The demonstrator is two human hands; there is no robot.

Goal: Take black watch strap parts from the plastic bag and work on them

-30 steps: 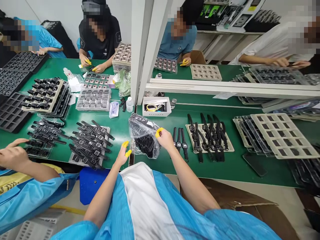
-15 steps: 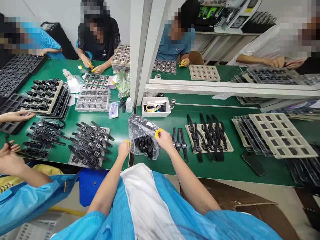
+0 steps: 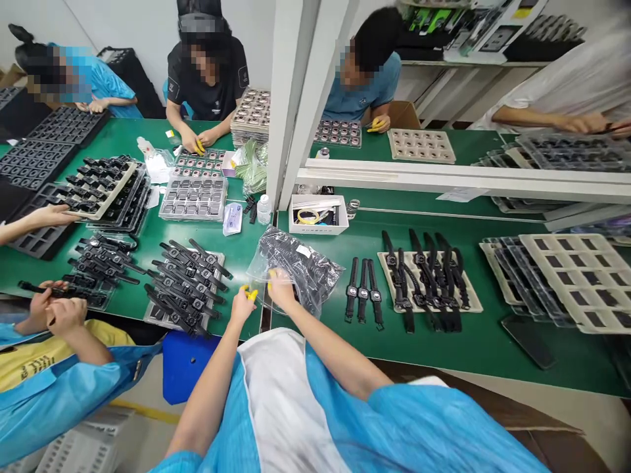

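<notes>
Now the bag (image 3: 296, 266) lies flatter on the green table (image 3: 444, 341) at lower centre of the frame, its clear plastic spread toward the right, where a second ago it stood bunched up and taller. It is full of black straps. The right hand (image 3: 280, 289) has come across from the bag's right edge to its lower left corner and pinches the plastic there with yellow-capped fingertips. The left hand (image 3: 242, 305) sits just beside it, at the table's near edge, its capped fingertips closed together close to the same corner; whether they grip the plastic cannot be told.

Right of the bag, three watches (image 3: 363, 297) lie side by side, and beyond them a tray (image 3: 428, 279) carries more watches in a row. Left of the bag a heap of watches (image 3: 185, 286) covers another tray. Behind the bag stands a white box (image 3: 318, 217).

At the lower left of the frame a co-worker's hands (image 3: 54, 310) are now drawn together over a strap, where earlier they were apart.
</notes>
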